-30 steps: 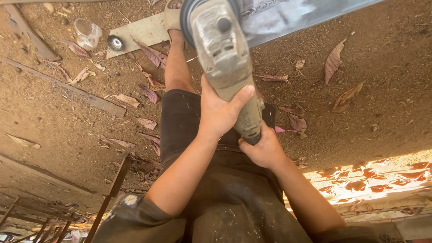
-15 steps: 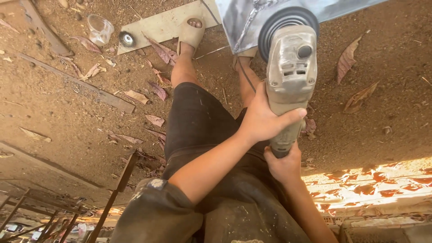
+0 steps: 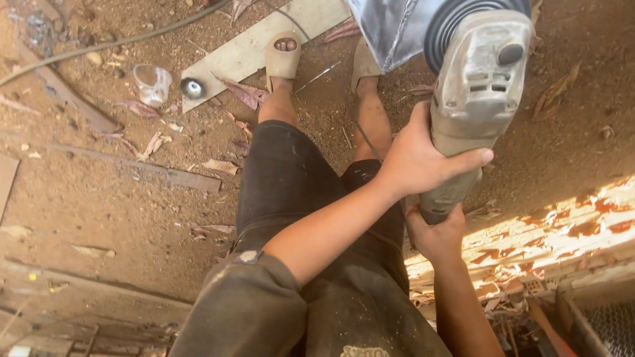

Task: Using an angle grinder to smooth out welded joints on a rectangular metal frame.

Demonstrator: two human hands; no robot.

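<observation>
Both hands on the angle grinder [image 3: 473, 99], I'm holding it out in front of my knees over the dirt floor [image 3: 99, 198]. Left hand [image 3: 423, 158] wraps the middle of the grey body, fingers curled round the far side, thumb lying across the near side. Right hand [image 3: 436, 235] sits just below the left, clenched round the tail of the handle. Black disc guard [image 3: 463, 20] is at the far end from the hands, right beside the shiny metal sheet [image 3: 390, 26]; can't tell if the disc touches it. To do this well I'd judge: keep both grips tight, wrists locked, guard turned toward me, feet in sandals [image 3: 283, 56] back from the sheet edge. Cable [image 3: 106, 43] lies well off to the left of the hands, fine. Clear plastic cup [image 3: 152, 82] near it.
</observation>
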